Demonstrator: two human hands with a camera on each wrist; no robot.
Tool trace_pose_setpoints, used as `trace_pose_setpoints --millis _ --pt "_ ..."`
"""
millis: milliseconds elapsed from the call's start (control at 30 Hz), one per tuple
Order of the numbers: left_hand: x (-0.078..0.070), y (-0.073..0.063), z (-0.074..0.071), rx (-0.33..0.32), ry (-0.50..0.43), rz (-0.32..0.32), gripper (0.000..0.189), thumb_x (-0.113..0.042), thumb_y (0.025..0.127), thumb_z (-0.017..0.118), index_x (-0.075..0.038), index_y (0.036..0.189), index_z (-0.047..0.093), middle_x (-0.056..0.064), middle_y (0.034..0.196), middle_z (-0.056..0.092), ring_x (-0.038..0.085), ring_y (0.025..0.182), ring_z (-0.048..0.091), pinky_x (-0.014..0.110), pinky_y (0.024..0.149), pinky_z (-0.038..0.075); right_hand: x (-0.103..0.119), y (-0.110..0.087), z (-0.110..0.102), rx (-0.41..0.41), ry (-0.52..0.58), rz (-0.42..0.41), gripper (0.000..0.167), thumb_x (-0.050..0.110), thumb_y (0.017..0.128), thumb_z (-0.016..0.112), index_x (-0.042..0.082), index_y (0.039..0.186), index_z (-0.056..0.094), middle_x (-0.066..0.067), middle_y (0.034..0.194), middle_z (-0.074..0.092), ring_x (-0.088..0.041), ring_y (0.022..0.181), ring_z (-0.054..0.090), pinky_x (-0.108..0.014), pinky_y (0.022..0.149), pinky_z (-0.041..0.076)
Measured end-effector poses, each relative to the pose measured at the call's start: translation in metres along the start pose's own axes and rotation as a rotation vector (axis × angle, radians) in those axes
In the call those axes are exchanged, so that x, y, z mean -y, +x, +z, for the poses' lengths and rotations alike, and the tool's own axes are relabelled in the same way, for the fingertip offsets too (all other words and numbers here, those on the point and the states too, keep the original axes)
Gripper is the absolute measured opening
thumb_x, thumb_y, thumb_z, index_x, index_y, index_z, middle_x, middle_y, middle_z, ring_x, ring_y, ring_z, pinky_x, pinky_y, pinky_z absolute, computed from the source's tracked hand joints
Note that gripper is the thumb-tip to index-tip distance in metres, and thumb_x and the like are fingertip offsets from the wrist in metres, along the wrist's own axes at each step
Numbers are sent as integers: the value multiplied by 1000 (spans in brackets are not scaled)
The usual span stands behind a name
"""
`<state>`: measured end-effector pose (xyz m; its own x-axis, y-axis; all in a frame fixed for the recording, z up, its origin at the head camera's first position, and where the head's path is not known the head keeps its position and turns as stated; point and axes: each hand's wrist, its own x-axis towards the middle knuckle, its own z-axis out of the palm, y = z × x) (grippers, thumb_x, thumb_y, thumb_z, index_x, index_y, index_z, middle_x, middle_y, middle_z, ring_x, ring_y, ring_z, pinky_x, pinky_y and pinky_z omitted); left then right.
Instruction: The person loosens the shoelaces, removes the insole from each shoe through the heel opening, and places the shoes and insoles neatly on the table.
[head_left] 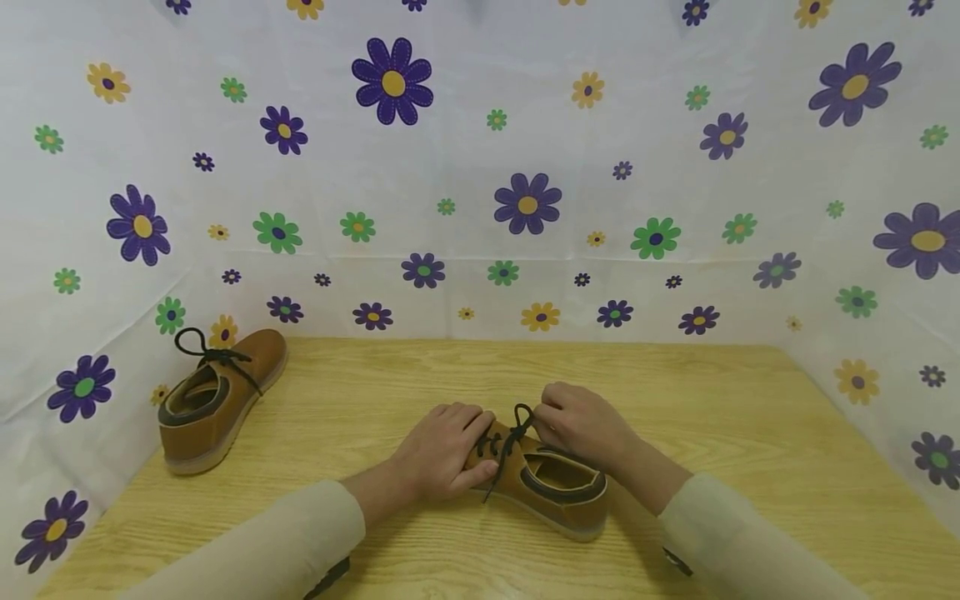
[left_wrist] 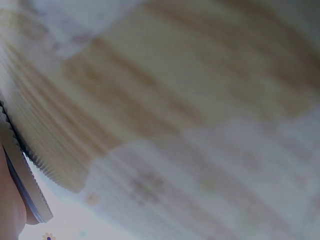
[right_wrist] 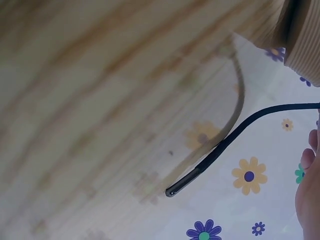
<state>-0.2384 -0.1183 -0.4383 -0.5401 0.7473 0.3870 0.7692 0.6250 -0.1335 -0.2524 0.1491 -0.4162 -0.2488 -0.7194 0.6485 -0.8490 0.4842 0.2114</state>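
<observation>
A brown lace-up shoe [head_left: 513, 483] lies on the table, toe to the left and heel towards the near right. My left hand [head_left: 442, 450] grips its toe, fingers over the top and thumb on the near side. The right hand [head_left: 585, 425], fingers curled, pinches the dark shoelace [right_wrist: 227, 137] beside the shoe's far side. In the right wrist view, the lace's tipped end hangs free of the hand. One lace loop [head_left: 523, 410] stands up over the tongue, and another lace end drops over the near side. The left wrist view shows the sole edge [left_wrist: 30, 175] at its left.
Another brown shoe [head_left: 217, 408], its dark laces tied in a loop, stands at the table's left edge with its toe pointing away. Around the wood-grain table [head_left: 675, 383] hangs a white flowered cloth [head_left: 465, 167] at the back and both sides.
</observation>
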Motion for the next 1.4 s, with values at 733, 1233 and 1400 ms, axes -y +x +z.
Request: trace_pose_setpoints --millis 733,1233,1400 --pt "0 0 -1 3 -6 -6 82 -65 101 13 -4 135 58 9 125 62 24 115 60 44 98 48 0 -2 3 -15 -93 71 11 5 79 68 11 73 60 2 72 44 -11 61 40 -21 53 37" --pt "1 0 -1 43 -8 -20 72 -62 102 28 -5 137 55 10 127 61 25 117 59 45 100 47 0 -5 4 2 -156 120 9 9 79 64 11 72 59 1 70 44 -12 60 38 -21 51 35" --pt "-1 1 -1 47 -8 -18 72 -62 103 28 -5 137 56 9 128 61 25 117 58 44 100 47 1 -7 3 35 -157 150 9 9 79 65 11 71 61 1 70 46 -12 60 39 -22 50 36"
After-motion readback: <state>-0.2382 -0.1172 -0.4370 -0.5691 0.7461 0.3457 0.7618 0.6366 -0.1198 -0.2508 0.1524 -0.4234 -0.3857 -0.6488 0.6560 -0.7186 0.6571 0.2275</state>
